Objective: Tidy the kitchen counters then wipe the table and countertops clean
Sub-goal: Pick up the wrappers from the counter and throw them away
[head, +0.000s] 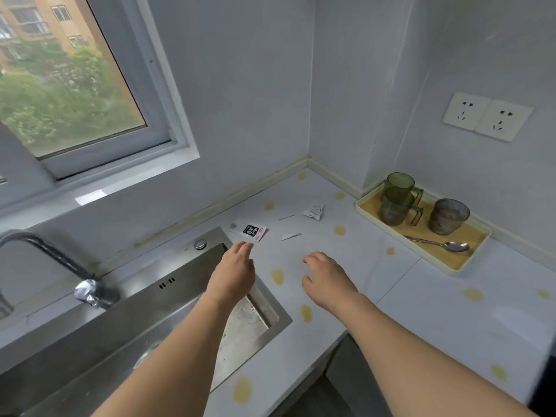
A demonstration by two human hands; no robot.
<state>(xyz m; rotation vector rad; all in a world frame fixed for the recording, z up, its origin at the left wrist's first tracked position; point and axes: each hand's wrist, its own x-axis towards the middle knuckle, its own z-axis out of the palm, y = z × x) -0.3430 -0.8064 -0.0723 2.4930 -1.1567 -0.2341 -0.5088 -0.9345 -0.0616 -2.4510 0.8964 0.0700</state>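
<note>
The left hand reaches forward over the corner of the sink, with relaxed fingers that hold nothing. Its fingertips are just beside a small black and white packet, which lies flat on the worktop, but I cannot tell if they touch it. The right hand hovers over the worktop a little to the right, palm down, the fingers loosely bent and also empty.

Beyond the hands, two small torn white strips lie on the worktop, and farther back there is a crumpled white wrapper. The worktop is white with yellow spots.

At the right, along the wall, stands a cream tray. On it are two green mugs stacked one in the other, a grey cup beside them, and a metal spoon lying near the front rim.

At the left, the tap curves over the steel sink. A window is above it, and two wall sockets are on the right wall.
</note>
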